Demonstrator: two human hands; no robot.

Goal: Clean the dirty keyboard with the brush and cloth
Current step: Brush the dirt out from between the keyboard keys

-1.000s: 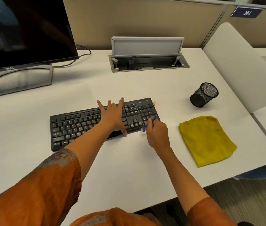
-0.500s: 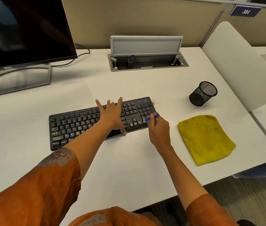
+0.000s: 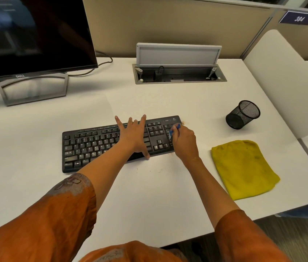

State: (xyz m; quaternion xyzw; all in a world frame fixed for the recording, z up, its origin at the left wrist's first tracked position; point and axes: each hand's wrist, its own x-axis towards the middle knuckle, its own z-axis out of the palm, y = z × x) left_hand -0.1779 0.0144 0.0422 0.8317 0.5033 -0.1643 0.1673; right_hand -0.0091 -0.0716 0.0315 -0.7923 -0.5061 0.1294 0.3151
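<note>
The black keyboard is laid across the middle of the white bench. It is pinned by the left hand, fingers spread wide and flat over the keys. A small blue brush is pinched in the right hand at the number pad on the keyboard's right end. The yellow cloth is left flat nearby, just in front of a black mesh cup.

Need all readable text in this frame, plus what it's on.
"DELL": bezel of the monitor.
"384": blue sign on the partition.
"K200" or similar: top right of the keyboard, too small to be sure.
Key legends: a few letters show, most blurred.
</note>
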